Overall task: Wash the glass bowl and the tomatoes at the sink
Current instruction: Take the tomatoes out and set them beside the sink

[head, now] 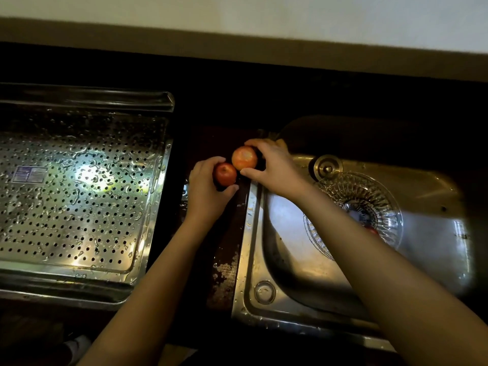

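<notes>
Both hands work over the dark counter point(229, 249) left of the sink point(250, 262): your L hand point(204, 187) grips the redder tomato point(225, 174), and your R hand point(274, 167) curls its fingers round the paler tomato point(244, 158). The glass bowl point(351, 188) lies in the sink, part hidden by your R forearm point(356, 233); the red speck point(372, 230) in it can't be ID'd.

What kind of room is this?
Most likely a kitchen. A steel sink holds a glass bowl, a wet draining tray lies nearby, and the left hand holds a red tomato, the right hand an orange tomato.
</notes>
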{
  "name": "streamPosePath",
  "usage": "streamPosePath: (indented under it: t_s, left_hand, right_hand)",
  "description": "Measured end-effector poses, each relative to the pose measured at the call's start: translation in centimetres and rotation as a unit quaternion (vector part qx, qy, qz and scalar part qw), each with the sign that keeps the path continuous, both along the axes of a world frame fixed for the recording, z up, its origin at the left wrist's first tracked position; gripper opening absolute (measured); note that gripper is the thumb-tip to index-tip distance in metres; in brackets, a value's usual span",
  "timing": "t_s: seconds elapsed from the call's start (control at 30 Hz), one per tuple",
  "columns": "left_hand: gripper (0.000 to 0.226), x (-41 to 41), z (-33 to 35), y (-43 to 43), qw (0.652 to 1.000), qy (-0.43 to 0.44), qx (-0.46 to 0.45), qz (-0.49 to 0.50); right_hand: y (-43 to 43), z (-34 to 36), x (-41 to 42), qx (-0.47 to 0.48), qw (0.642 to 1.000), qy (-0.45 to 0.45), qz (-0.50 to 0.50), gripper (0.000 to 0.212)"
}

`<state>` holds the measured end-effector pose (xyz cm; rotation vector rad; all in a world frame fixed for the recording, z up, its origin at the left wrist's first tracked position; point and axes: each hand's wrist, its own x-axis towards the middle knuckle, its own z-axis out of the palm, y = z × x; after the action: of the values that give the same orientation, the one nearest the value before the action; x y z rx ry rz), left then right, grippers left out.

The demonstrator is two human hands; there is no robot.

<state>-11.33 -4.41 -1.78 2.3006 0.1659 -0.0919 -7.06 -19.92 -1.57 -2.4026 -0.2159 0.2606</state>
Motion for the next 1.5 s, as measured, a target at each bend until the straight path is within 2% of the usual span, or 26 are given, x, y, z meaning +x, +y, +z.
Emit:
streamPosePath:
  t_s: [0.27, 0.57, 0.77, 0.87, 0.93, 1.03, 1.2, 1.33, 1.5]
  left_hand:
    - [0.061, 0.2, 0.3, 0.6, 1.000, 0.006, 0.020, -0.012]
    - [0.066, 0.0, 1.0, 1.0, 0.999, 0.017, 0.035, -0.031]
    - [0.057, -1.1, 3.5, 0.5, 0.987, -0.090, 0.116, -0.061]
    - [0.045, -1.8, 5.0, -1.7, 0.982, -0.125, 0.089, -0.108]
    - [0.041, -2.2, 5.2, -4.3, 0.979, -0.098, 0.052, -0.171]
    - [0.043, -2.1, 4.1, -8.9, 0.964, 0.002, 0.007, -0.267]
    - [0.045, -1.5, -0.2, -16.1, 0.918, 0.136, 0.052, -0.369]
    - [0.049, -2.6, -4.2, -20.5, 0.891, 0.171, 0.100, -0.408]
    - [0.063, -4.8, -9.0, -24.4, 0.880, 0.192, 0.136, -0.412]
  right_hand:
    - [0.6, -0.1, 0.3, -0.015, 1.000, 0.005, -0.006, 0.063]
    - [0.5, -0.3, 0.2, 0.015, 1.000, 0.017, -0.010, 0.068]
    - [-2.6, 0.4, -0.6, 0.071, 0.996, 0.016, -0.044, 0.070]
    - [-6.9, 0.6, -1.8, 0.061, 0.994, 0.037, -0.085, 0.068]
    - [-10.3, 0.4, -3.3, 0.030, 0.990, 0.074, -0.119, 0.064]
    - [-15.4, -0.3, -6.4, -0.006, 0.979, 0.128, -0.156, 0.056]
    - [-21.9, -2.9, -11.1, -0.053, 0.957, 0.179, -0.220, 0.038]
    - [-24.8, -6.1, -14.3, -0.079, 0.939, 0.226, -0.245, 0.048]
    - [-26.0, -9.3, -15.4, -0.089, 0.947, 0.238, -0.195, 0.057]
